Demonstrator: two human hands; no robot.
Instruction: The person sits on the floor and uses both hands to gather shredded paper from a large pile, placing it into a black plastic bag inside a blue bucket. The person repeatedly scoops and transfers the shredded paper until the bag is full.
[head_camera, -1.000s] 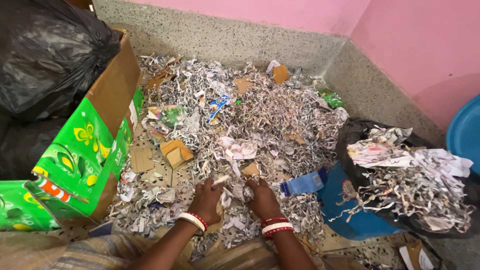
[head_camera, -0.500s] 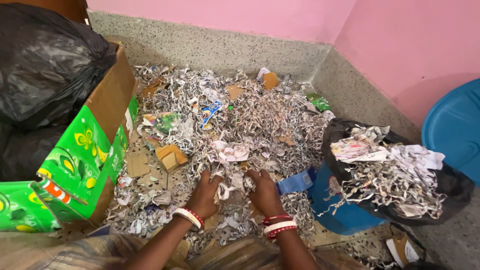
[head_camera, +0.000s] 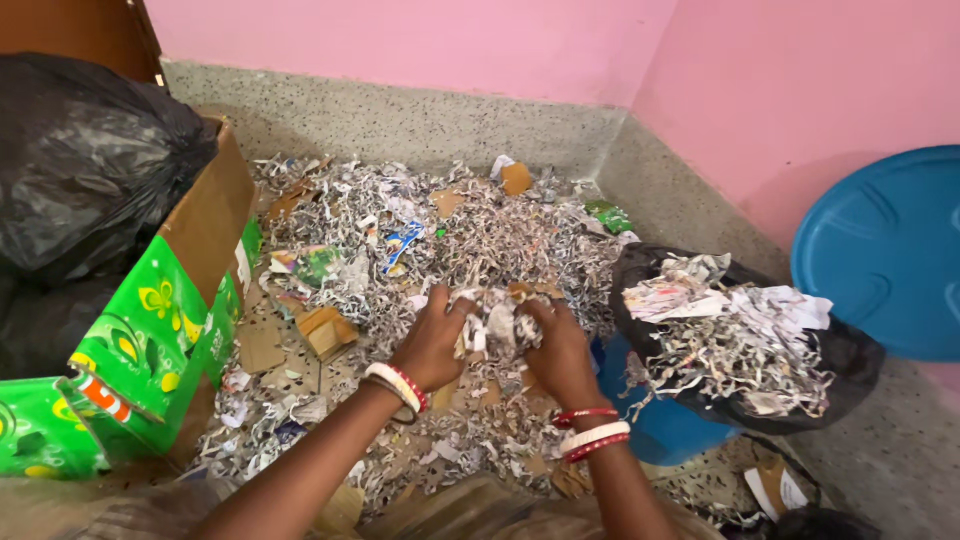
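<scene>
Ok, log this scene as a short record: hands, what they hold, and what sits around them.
left hand: cupped against the left side of a clump of shredded paper, bangles on the wrist
right hand: pressed against the clump's right side, bangles on the wrist
floor: pile of shredded paper and card scraps spread into the corner
left of the hands: green printed cardboard box holding a black plastic bag
right of the hands: black bag over a blue container, heaped with shreds
far right: blue round lid
walls: pink
</scene>
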